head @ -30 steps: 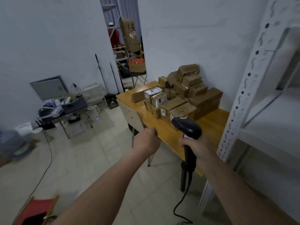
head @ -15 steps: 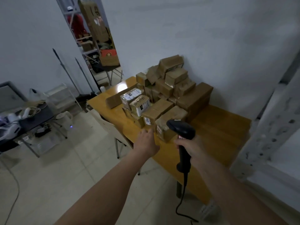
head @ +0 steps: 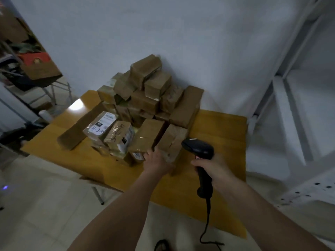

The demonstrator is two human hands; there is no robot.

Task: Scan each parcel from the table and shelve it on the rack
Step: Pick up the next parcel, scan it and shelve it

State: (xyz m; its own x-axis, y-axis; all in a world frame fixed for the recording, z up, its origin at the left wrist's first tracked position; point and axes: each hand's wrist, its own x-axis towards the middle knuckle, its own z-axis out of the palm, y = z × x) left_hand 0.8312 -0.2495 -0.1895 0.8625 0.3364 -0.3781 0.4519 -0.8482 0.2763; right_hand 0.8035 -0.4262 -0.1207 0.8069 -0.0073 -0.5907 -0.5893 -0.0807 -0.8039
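While our left hand (head: 157, 161) reaches over the near edge of the yellow wooden table (head: 220, 134), its fingers curl over the front of the nearest parcel (head: 173, 142), a brown, tape-wrapped box lying at the front of the pile toward the table's near right part; we cannot tell how firmly the hand has hold of it, since the back of the hand hides the fingertips. Our right hand (head: 211, 166) is wrapped tight around the grip of a black barcode scanner (head: 198, 146), whose head sits just beside that same parcel's right side, while its black cable (head: 206, 225) drops toward the tiled floor (head: 45, 205). Just left of the held parcel lies a second long brown box (head: 146, 136) with a small white label on its near end. Farther left we see a parcel bearing a white shipping label (head: 100, 126) with handwritten figures, and beside it a taped box with dark scribbles (head: 118, 135). A flat strip of cardboard (head: 79, 127) lies slanted near the table's left edge. Behind all this, more brown parcels are heaped in a stack (head: 148, 84) against the white wall at the table's far edge. A white metal rack (head: 297, 98) stands at the right, just beside the table's right edge. At far left, a doorway shows blurred cartons (head: 34, 66).
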